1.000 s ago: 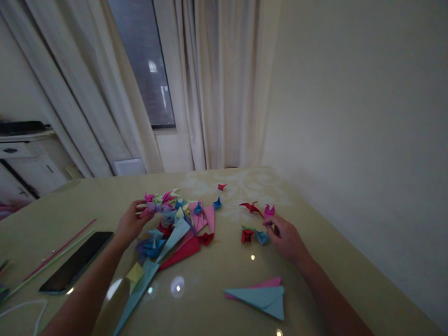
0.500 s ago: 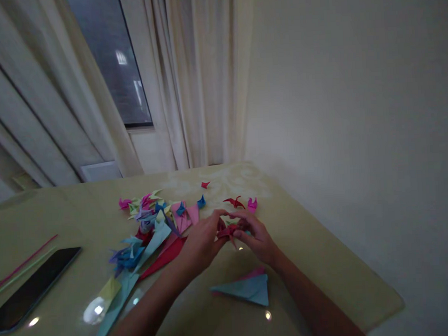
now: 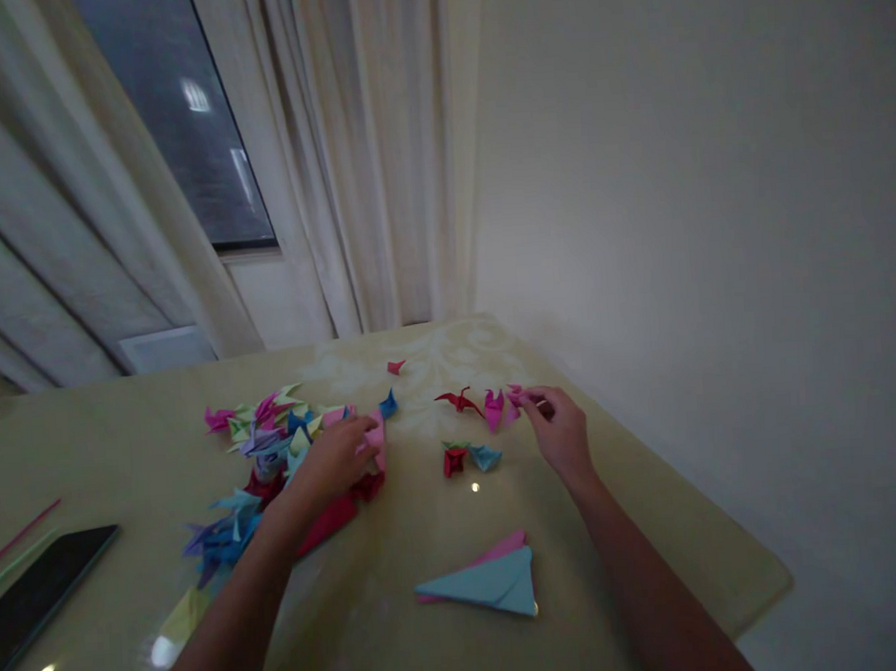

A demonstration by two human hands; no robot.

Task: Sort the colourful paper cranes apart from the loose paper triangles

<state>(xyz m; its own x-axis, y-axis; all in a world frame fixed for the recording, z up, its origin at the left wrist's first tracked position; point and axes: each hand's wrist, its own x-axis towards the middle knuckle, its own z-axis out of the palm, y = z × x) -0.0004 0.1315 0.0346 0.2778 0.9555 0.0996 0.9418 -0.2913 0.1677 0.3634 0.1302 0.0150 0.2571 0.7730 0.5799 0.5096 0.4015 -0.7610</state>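
Note:
My right hand [image 3: 562,430] pinches a small pink origami piece [image 3: 513,400] between thumb and fingertips. Close beside it on the table are a magenta origami piece [image 3: 494,410] and a red paper crane [image 3: 461,402]. My left hand [image 3: 341,451] reaches over the right side of a pile of folded paper, fingers apart above a pink folded sheet [image 3: 378,441]. A dark red folded piece [image 3: 369,487] lies just below that hand. Between my hands sit a small red folded piece [image 3: 455,462] and a light blue one [image 3: 485,458].
Folded light blue paper [image 3: 483,582] overlaps a pink sheet near the front. Blue [image 3: 389,404] and red [image 3: 397,367] pieces lie farther back. At left are a dark phone [image 3: 45,587] and thin sticks [image 3: 23,535]. A wall [image 3: 677,263] borders the table's right side.
My hands have parted. The red piece they held together no longer shows between them; my left hand moved left over the pile, my right moved right and took hold of a pink piece.

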